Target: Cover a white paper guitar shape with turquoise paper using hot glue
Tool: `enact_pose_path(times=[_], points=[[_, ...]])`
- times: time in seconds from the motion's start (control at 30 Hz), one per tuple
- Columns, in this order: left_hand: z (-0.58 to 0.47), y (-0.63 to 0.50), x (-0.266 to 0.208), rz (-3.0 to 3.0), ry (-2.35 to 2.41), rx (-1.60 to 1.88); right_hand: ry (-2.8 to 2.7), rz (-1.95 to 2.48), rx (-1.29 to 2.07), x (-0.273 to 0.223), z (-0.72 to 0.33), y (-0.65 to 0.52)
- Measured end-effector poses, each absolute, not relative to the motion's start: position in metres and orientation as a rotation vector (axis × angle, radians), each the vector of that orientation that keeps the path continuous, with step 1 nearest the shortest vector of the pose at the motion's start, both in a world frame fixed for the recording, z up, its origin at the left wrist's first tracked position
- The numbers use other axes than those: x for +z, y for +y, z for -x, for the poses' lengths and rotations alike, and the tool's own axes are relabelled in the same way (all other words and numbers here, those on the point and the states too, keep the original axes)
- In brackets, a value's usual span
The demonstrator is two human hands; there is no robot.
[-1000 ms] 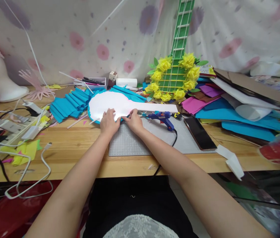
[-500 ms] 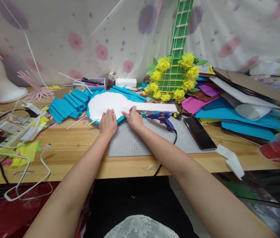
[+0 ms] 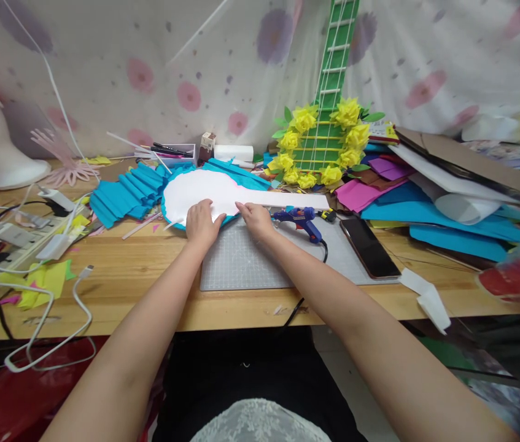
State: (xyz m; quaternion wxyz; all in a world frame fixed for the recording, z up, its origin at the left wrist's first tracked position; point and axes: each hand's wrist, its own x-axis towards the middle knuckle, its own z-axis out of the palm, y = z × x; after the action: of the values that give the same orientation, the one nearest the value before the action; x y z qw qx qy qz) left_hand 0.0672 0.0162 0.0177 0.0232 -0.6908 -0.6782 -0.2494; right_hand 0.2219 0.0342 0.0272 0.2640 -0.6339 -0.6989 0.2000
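A white guitar-shaped board (image 3: 213,187) lies on the table, its long neck pointing right. Blue crepe paper (image 3: 177,226) edges its rounded body. My left hand (image 3: 201,223) rests flat on the body's near side, fingers stretched out and thumb apart. Where the body meets the neck, my right hand (image 3: 256,222) pinches the near edge, its fingers bent together; the exact contact is partly hidden. Under the board's near side is a grey cutting mat (image 3: 245,264). A blue glue gun (image 3: 303,220) lies on the mat just right of my right hand.
A phone (image 3: 370,247) lies on the mat's right part. Behind stands a green guitar (image 3: 328,132) with yellow paper flowers. Pleated blue crepe paper (image 3: 124,193) lies left of the board, with a power strip (image 3: 15,261) and cables beyond. Coloured paper (image 3: 425,212) is stacked at the right.
My right hand has shifted slightly right along the board's near edge. The left hand has turned a little, its thumb now spread out to the right. The board has barely moved.
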Motion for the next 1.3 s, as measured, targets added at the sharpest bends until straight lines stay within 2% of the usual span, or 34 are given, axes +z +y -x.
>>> enact_pose_path(times=[0.37, 0.57, 1.03, 1.3], points=[[-0.061, 0.013, 0.025, 2.196, -2.015, -0.582, -1.872, 1.589, 0.675, 0.013, -0.226, 0.034], [-0.057, 0.015, 0.018, 2.192, -1.997, -0.673, -1.674, 1.51, 0.801, 0.002, -0.223, 0.035], [-0.061, 0.013, 0.021, 2.188, -1.982, -0.623, -1.633, 1.389, 0.707, -0.011, -0.227, 0.032], [-0.069, 0.015, 0.018, 2.199, -1.897, -0.625, -1.538, 1.339, 0.916, -0.011, -0.228, 0.031]])
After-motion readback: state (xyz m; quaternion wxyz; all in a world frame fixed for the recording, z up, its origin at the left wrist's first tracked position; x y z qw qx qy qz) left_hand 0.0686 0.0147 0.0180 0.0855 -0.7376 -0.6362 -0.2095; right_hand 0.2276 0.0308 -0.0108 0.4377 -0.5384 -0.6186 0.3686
